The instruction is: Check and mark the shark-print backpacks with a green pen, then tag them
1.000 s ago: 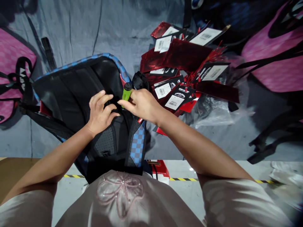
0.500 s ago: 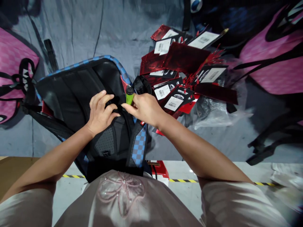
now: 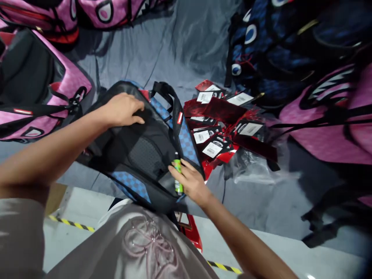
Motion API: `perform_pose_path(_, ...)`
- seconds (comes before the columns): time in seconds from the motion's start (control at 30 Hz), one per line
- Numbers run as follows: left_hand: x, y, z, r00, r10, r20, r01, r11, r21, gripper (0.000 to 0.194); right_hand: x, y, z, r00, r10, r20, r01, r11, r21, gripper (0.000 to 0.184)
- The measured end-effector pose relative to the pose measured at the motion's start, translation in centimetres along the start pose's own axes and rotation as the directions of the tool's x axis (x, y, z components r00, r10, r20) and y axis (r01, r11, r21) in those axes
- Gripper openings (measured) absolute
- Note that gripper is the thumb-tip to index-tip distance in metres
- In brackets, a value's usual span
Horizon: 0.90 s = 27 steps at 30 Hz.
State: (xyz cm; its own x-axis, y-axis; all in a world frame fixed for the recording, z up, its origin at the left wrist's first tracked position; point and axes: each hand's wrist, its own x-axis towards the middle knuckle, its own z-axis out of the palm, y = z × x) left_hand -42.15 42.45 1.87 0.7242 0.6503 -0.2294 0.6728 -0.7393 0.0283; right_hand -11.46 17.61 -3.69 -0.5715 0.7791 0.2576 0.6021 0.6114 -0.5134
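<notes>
Grips green tube with right hand, now at near right of backpack, apparently shifting work there. Rests left hand apart, far side, with unclear grip.

Backpack on cloth, tags right, apparently on plastic

The blue-checked backpack lies back panel up (its padding black). A green, black-tipped tube overlaps its near-right corner.

no text can be read; print on the hang tags and green tube is blurred.
</notes>
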Motion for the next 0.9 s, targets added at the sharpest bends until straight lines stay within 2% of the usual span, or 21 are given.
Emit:
perform_pose_path(0.07,-4.1,0.4,0.3,1.0,-0.009,0.03,0.008,1.0,0.017,0.052,-1.7,1.1,-0.4,0.999,-0.051,0.007,0.051,0.999,0.008,0.046)
perform_pose_path(0.13,-8.1,2.2,1.1,0.998,-0.054,-0.02,0.054,0.999,0.004,0.047,-1.9,1.2,-0.4,0.999,-0.022,0.03,0.02,0.999,0.039,0.045)
perform_pose_path(0.2,-11.1,4.8,2.1,0.989,-0.096,-0.116,0.097,0.995,0.0,0.04,-0.6,0.4,-0.1,0.999,0.039,0.018,-0.04,0.996,0.082,0.041)
perform_pose_path(0.3,-13.6,8.2,2.9,0.963,-0.109,-0.247,0.106,0.994,-0.022,0.029,2.6,-1.6,1.1,0.986,0.117,-0.122,-0.096,0.982,0.165,0.031)
perform_pose_path(0.37,-14.2,9.6,2.7,0.95,-0.094,-0.297,0.087,0.996,-0.036,0.021,4.3,-2.9,2.0,0.961,0.167,-0.222,-0.116,0.967,0.226,0.024)
perform_pose_path(0.47,-14.8,10.6,2.1,0.946,-0.046,-0.32,0.032,0.998,-0.049,0.013,5.6,-4.4,3.2,0.911,0.309,-0.272,-0.232,0.932,0.279,0.018)
perform_pose_path(0.57,-15.3,11.1,1.8,0.952,-0.007,-0.308,-0.013,0.998,-0.062,0.019,7.0,-5.8,4.1,0.872,0.376,-0.313,-0.293,0.914,0.281,0.019)
perform_pose_path(0.67,-15.4,10.7,1.8,0.966,-0.002,-0.258,-0.029,0.993,-0.116,0.02,10.1,-7.3,5.6,0.907,0.314,-0.282,-0.229,0.927,0.296,0.022)
perform_pose_path(0.73,-15.3,9.6,1.3,0.979,-0.01,-0.203,-0.029,0.981,-0.191,0.021,12.5,-8.0,6.8,0.917,0.338,-0.21,-0.264,0.912,0.314,0.023)
perform_pose_path(0.8,-14.9,8.0,0.5,0.977,-0.087,-0.193,0.034,0.963,-0.266,0.022,14.4,-8.2,7.9,0.894,0.408,-0.185,-0.339,0.886,0.316,0.021)
perform_pose_path(0.87,-13.9,6.3,-0.6,0.945,-0.235,-0.229,0.156,0.936,-0.316,0.022,15.4,-8.2,8.6,0.865,0.456,-0.209,-0.38,0.867,0.322,0.02)
perform_pose_path(0.9,-13.1,5.5,-1.1,0.926,-0.299,-0.229,0.215,0.92,-0.329,0.029,15.5,-8.3,8.7,0.86,0.46,-0.222,-0.382,0.867,0.319,0.019)
